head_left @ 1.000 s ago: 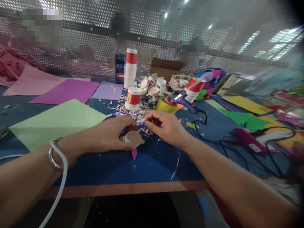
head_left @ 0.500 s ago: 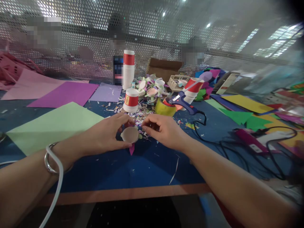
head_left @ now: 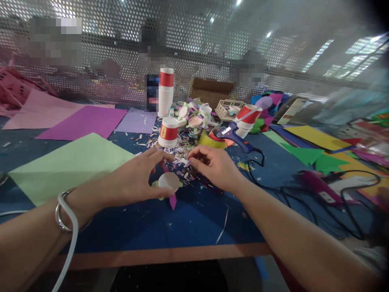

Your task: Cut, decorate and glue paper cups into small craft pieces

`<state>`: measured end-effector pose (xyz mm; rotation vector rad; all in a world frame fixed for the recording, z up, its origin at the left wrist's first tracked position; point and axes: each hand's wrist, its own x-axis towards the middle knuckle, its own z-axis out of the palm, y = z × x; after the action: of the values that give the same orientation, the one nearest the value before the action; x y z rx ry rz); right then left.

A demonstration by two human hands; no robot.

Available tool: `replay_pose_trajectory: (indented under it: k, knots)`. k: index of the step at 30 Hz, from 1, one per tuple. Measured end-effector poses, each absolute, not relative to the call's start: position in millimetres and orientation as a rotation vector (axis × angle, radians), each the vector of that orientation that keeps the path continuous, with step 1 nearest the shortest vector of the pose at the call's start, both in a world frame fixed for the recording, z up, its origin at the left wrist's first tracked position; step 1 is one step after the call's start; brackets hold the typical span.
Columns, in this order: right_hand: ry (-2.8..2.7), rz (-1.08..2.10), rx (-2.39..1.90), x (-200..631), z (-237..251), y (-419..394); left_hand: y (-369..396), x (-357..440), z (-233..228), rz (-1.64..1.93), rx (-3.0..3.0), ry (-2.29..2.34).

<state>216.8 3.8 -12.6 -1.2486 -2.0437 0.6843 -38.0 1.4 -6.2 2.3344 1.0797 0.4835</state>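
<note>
Edging away from the pale disc (head_left: 168, 181) goes the right hand (head_left: 219, 166), thumb and finger close, any pinch impossible to tell, while the left hand (head_left: 132, 176) spreads around that disc on the table (head_left: 194, 231), where a light, steady thumb should keep it flat!

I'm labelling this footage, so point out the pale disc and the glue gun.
Pale disc (head_left: 169, 181): head view, on its round upper face.
Glue gun (head_left: 235, 135): head view, on its blue body.
</note>
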Motion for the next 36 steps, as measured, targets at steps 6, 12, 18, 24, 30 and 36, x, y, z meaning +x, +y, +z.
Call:
replay_pose_trajectory:
  k: [6,12,18,24,30,36]
  knots:
    - [-1.801,0.751,-1.271,230.2,-19.5,19.0,28.3,-39.5,-19.7,1.218,1.623,1.256]
    - [-1.741,0.765,-1.269,232.5,-19.6,20.3,32.0,-27.8,-19.1,1.289,1.235,1.201]
    - [-1.699,0.754,-1.29,231.9,-17.7,21.4,36.0,-29.1,-0.4,1.363,0.734,1.115]
    - [-1.669,0.727,-1.345,236.8,-13.7,24.6,52.1,-25.0,17.4,1.427,0.797,1.073]
    - [-1.735,0.617,-1.387,238.6,-7.7,21.2,58.2,-36.3,1.5,1.43,1.099,1.067]
    - [-2.098,0.48,-1.579,243.2,-3.0,21.2,51.1,-54.0,-9.4,1.186,1.768,1.241]
